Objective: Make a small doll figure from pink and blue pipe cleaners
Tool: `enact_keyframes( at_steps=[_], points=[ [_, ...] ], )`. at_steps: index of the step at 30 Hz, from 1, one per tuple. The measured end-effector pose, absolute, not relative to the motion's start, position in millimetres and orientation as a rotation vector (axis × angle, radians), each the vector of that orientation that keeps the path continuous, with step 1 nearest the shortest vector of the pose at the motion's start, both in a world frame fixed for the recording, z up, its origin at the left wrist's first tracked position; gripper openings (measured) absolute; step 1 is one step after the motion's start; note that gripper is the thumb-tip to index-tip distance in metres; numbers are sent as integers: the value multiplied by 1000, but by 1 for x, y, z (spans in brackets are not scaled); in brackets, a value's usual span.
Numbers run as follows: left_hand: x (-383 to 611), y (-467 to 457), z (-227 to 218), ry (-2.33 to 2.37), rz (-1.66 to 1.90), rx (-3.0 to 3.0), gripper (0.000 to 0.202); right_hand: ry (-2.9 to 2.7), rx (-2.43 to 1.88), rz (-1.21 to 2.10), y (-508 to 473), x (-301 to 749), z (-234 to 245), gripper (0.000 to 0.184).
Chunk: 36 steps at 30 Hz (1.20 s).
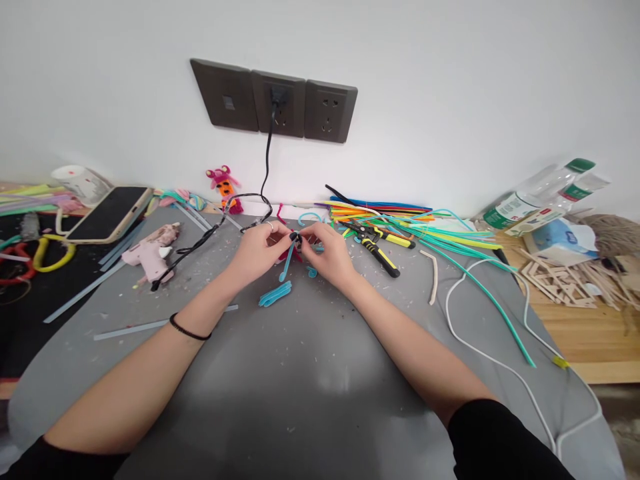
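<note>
My left hand and my right hand meet at the far middle of the grey mat. Both pinch a small craft piece of black and red pipe cleaner, with a blue pipe cleaner strand hanging down from it. A ring sits on a left finger and a black band on the left wrist. A folded blue pipe cleaner lies on the mat just below the hands.
A pile of coloured pipe cleaners and yellow-handled pliers lie right of the hands. A pink glue gun, its black cord, a phone and glue sticks are left. White wire, wooden sticks and bottles are on the right.
</note>
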State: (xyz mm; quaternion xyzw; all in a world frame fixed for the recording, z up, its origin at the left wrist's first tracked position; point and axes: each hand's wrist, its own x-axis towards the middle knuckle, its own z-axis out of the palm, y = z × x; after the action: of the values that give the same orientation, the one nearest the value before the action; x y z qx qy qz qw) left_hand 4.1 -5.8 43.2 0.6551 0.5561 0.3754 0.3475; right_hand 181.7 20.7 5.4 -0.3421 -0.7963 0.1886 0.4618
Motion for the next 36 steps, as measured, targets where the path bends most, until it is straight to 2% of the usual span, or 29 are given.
enact_keyframes(
  at_steps=[4, 12, 20, 31, 36],
  points=[
    [4, -6, 43, 1454, 1005, 1670, 26, -1955, -827, 456, 21, 182, 6, 14],
    [6, -8, 45, 1456, 992, 1709, 18, -1978, -833, 419, 18, 180, 7, 11],
    [10, -8, 40, 1488, 989, 1851, 14, -2022, -884, 305, 16, 177, 5, 20],
    [-4, -1, 44, 1395, 1030, 1638, 40, -1987, -863, 366, 20, 181, 7, 16],
    [-5, 0, 41, 1368, 1054, 1599, 44, -2018, -847, 413, 21, 181, 5, 17]
  ],
)
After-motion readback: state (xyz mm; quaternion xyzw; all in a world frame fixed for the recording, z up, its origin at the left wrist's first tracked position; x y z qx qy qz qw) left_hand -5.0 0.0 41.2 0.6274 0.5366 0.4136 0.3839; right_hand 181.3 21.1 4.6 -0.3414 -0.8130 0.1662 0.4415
